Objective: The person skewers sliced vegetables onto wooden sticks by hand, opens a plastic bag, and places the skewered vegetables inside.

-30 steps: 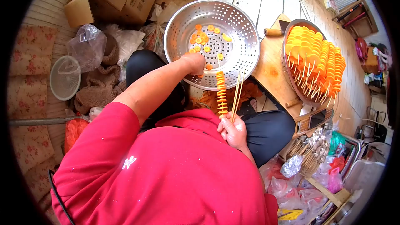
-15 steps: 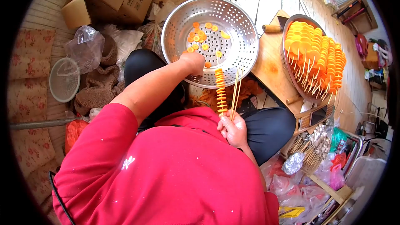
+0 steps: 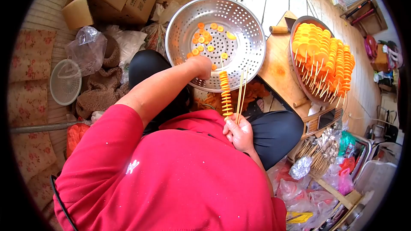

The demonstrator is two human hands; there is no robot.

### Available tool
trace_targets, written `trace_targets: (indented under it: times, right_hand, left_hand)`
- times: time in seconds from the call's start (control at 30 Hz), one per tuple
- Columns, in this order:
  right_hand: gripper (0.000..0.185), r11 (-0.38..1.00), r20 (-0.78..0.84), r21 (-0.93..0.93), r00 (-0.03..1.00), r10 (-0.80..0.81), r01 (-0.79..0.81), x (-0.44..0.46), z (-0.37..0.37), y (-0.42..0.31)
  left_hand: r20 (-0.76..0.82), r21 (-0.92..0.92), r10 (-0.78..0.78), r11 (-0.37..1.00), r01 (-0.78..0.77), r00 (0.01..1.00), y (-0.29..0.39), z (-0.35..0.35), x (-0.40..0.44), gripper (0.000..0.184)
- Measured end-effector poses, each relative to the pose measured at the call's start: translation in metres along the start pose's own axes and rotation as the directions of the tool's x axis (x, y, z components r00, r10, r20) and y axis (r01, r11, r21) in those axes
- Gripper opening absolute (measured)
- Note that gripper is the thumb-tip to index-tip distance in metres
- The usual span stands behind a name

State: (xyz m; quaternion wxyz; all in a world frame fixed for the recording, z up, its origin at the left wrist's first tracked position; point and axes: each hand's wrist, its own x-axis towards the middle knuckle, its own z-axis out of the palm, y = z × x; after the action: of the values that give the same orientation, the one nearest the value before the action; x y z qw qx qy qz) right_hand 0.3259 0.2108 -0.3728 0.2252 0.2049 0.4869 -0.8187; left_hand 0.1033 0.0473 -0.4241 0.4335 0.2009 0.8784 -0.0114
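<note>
My left hand (image 3: 200, 67) is curled over the near side of a perforated steel colander (image 3: 249, 21). Its fingertips are turned away from view, and whatever they hold is hidden. Round orange carrot slices (image 3: 205, 38) lie scattered inside the colander, some close to this hand. In front of my belly, my right hand (image 3: 240, 134) is closed around the lower end of a skewer of carrot slices (image 3: 225, 94). Its bare tip points up over the colander's near rim. The same hand also grips a few bare bamboo skewers (image 3: 242, 96), standing beside the loaded one.
On the right, a metal basin (image 3: 295, 66) holds many loaded skewers (image 3: 325, 55), beside a wooden board (image 3: 274, 66) and a wooden-handled knife (image 3: 280, 29). A cardboard box (image 3: 115, 2) stands upper left, a white basket (image 3: 65, 82) at left. Bundled sticks (image 3: 314, 156) and plastic bags (image 3: 295, 192) lie lower right.
Very little differs. My left hand has shifted slightly at the colander's near side, while my right hand keeps the loaded skewer and bare sticks in almost the same place.
</note>
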Motion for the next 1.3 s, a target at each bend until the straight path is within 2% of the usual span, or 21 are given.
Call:
trace_targets:
  times: [0.17, 0.37, 0.43, 0.57, 0.63, 0.67, 0.73, 0.77, 0.83, 0.87, 1.1, 1.17, 1.2, 1.3]
  right_hand:
    - [0.009, 1.000, -0.008, -0.007, 1.000, 0.001, -0.001, -0.001, 0.001, 0.000]
    - [0.009, 1.000, -0.006, -0.016, 1.000, 0.000, 0.000, -0.001, 0.000, 0.001]
    - [0.009, 1.000, -0.017, -0.014, 1.000, 0.005, -0.005, 0.000, 0.001, 0.001]
    - [0.009, 1.000, -0.019, -0.022, 1.000, 0.006, -0.007, -0.001, 0.000, 0.002]
    - [0.009, 1.000, -0.020, -0.022, 1.000, 0.002, -0.003, -0.001, 0.001, 0.001]
    - [0.009, 1.000, -0.020, -0.022, 1.000, 0.001, -0.002, -0.001, 0.002, 0.001]
    - [0.009, 0.999, -0.031, -0.026, 0.999, 0.019, -0.020, -0.001, 0.002, 0.000]
    - [0.009, 0.999, -0.033, -0.025, 0.999, 0.020, -0.020, -0.001, 0.002, 0.000]
    - [0.008, 0.999, -0.021, -0.046, 0.999, 0.025, -0.026, 0.000, 0.002, 0.000]
    - [0.008, 0.999, -0.020, -0.045, 0.999, 0.025, -0.026, 0.001, 0.003, 0.001]
    - [0.008, 0.998, -0.093, 0.004, 0.994, -0.059, 0.059, 0.002, 0.002, 0.003]
    - [0.008, 0.997, -0.123, 0.019, 0.990, -0.076, 0.079, 0.002, 0.002, 0.002]
    - [0.009, 0.995, -0.141, 0.043, 0.986, -0.086, 0.093, 0.001, 0.001, 0.002]
    - [0.010, 0.992, -0.164, 0.061, 0.981, -0.100, 0.111, 0.000, 0.001, 0.002]
  left_hand:
    - [-0.078, 0.019, 0.018, 1.000, -0.017, 0.997, 0.004, -0.002, -0.012, 0.030]
    - [-0.165, 0.194, 0.058, 0.981, -0.025, 0.985, 0.003, 0.001, -0.016, 0.024]
    - [-0.180, 0.312, 0.083, 0.950, -0.023, 0.980, 0.006, 0.001, -0.017, 0.021]
    - [-0.232, 0.320, 0.145, 0.945, -0.066, 0.962, 0.000, 0.005, -0.013, 0.019]
    - [-0.346, 0.239, 0.108, 0.971, -0.024, 0.932, -0.008, 0.004, -0.006, 0.018]
    - [-0.346, 0.239, 0.108, 0.971, -0.024, 0.932, -0.012, 0.004, -0.003, 0.018]
    - [-0.459, -0.141, -0.110, 0.989, 0.050, 0.882, -0.016, 0.001, 0.000, 0.017]
    - [-0.458, -0.140, -0.109, 0.989, 0.049, 0.883, -0.019, 0.000, 0.002, 0.017]
    - [-0.458, -0.424, -0.190, 0.905, -0.025, 0.868, -0.026, -0.002, 0.005, 0.017]
    - [-0.505, -0.437, -0.211, 0.899, -0.037, 0.837, -0.027, 0.000, 0.008, 0.017]
    - [-0.480, -0.525, -0.160, 0.840, -0.136, 0.863, -0.031, 0.006, 0.011, 0.016]
    - [-0.510, -0.440, -0.030, 0.868, -0.231, 0.860, -0.023, 0.008, 0.012, 0.015]
    - [-0.510, -0.442, -0.031, 0.866, -0.231, 0.860, -0.020, 0.011, 0.014, 0.015]
    - [-0.523, -0.229, 0.109, 0.937, -0.263, 0.845, -0.006, 0.019, 0.020, 0.022]
